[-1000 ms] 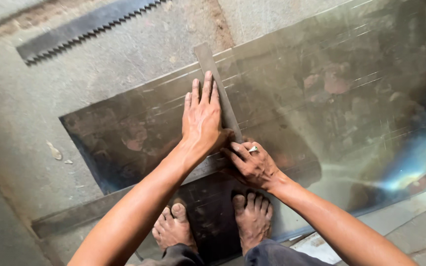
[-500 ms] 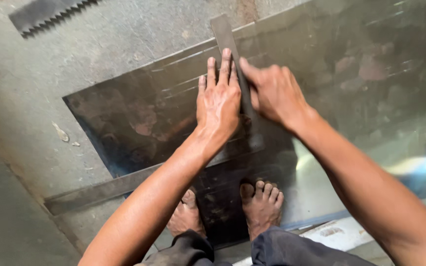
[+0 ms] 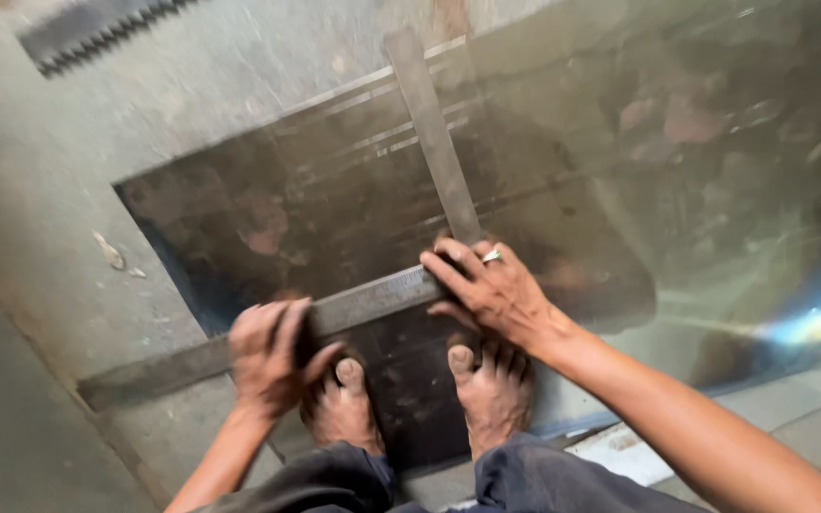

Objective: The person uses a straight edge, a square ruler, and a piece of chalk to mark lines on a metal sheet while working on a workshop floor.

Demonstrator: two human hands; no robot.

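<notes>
A large shiny metal sheet [image 3: 620, 123] lies flat on the concrete floor and reflects the surroundings. On it rests a steel L-shaped square [image 3: 429, 133], one arm running up the sheet, the other arm [image 3: 173, 366] running left along the near edge. My left hand [image 3: 268, 356] grips the horizontal arm, fingers curled over it. My right hand [image 3: 491, 290], with a ring on one finger, presses on the corner where the two arms meet. My bare feet [image 3: 486, 389] stand on the sheet just below the square.
A saw blade [image 3: 97, 28] with a toothed edge lies on the concrete at the top left. Small bits of debris [image 3: 108, 252] lie left of the sheet. A pale step or slab edge [image 3: 791, 418] runs along the bottom right.
My left hand has come down from the upright arm of the square to grip the horizontal arm. My right hand has slid down to the corner. The view has shifted slightly.
</notes>
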